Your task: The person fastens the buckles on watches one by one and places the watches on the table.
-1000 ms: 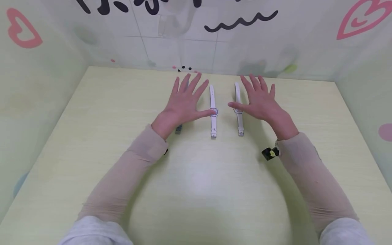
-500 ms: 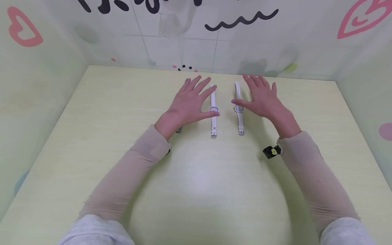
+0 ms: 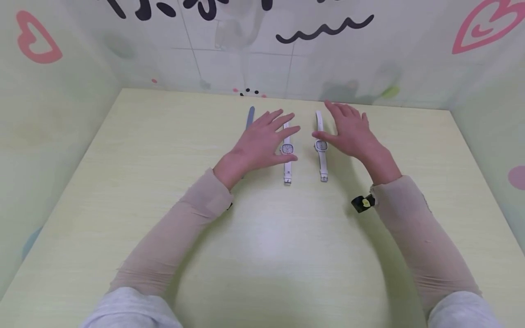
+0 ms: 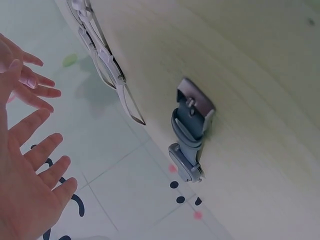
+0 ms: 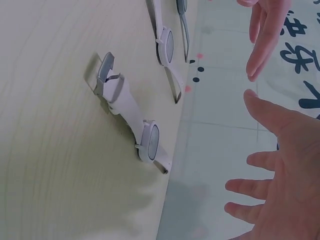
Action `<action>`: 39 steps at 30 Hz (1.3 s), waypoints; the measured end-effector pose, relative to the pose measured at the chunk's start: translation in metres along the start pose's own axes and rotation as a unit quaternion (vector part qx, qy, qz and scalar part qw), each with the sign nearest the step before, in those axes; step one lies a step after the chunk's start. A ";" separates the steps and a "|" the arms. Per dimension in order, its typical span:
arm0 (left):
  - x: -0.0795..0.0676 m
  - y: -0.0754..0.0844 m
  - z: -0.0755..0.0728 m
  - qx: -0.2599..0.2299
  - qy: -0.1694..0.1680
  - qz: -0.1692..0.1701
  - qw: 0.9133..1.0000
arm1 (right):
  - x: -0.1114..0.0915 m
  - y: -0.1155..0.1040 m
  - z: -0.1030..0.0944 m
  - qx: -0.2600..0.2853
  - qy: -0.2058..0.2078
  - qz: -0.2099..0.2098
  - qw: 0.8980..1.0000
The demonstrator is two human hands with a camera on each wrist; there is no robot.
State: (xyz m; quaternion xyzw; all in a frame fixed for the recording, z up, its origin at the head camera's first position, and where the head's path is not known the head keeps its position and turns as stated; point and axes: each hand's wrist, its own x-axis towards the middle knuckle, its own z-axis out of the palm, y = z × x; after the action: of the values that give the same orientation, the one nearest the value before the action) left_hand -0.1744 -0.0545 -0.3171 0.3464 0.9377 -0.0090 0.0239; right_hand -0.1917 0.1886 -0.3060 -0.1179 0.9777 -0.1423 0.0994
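Observation:
Three wristwatches lie lengthwise near the back of the table. My left hand (image 3: 262, 143), fingers spread and holding nothing, hovers over the blue-grey watch (image 4: 187, 135) and overlaps the middle white watch (image 3: 287, 149). In the head view only the strap end of the blue-grey watch shows past that hand. The right-hand white watch (image 3: 321, 146) lies just left of my right hand (image 3: 350, 130), whose thumb overlaps it. This hand is also spread, with nothing in it. In the right wrist view the right-hand white watch (image 5: 149, 141) rests with its buckle end toward the camera.
A pale wooden table (image 3: 262, 246) fills the space in front. The back wall (image 3: 246, 54) carries black lettering and small dots, and side walls (image 3: 37, 105) with pink hearts stand left and right. A dark wrist device (image 3: 362, 203) hangs at the right cuff.
My left hand has shifted right, from over the blue-grey watch toward the middle white one, uncovering the blue-grey strap's end. My right hand has barely moved. The watches stay in place.

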 end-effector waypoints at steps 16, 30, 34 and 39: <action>0.007 0.010 0.003 0.017 -0.017 0.028 0.999 | 0.010 0.001 0.001 0.000 -0.012 0.002 1.000; 0.017 0.024 0.011 0.018 -0.032 0.054 0.998 | 0.015 0.004 0.000 0.013 -0.023 0.002 1.000; 0.020 0.029 0.012 0.011 -0.037 0.060 0.997 | 0.015 0.003 0.001 0.020 -0.028 0.009 0.999; 0.024 0.036 0.013 0.003 -0.048 0.070 0.996 | 0.016 0.003 0.001 0.023 -0.030 0.010 0.999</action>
State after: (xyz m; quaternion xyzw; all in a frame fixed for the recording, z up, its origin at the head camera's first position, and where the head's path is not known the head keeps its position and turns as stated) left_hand -0.1692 -0.0121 -0.3318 0.4103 0.9091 -0.0269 0.0678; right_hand -0.2078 0.1873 -0.3104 -0.1099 0.9719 -0.1604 0.1329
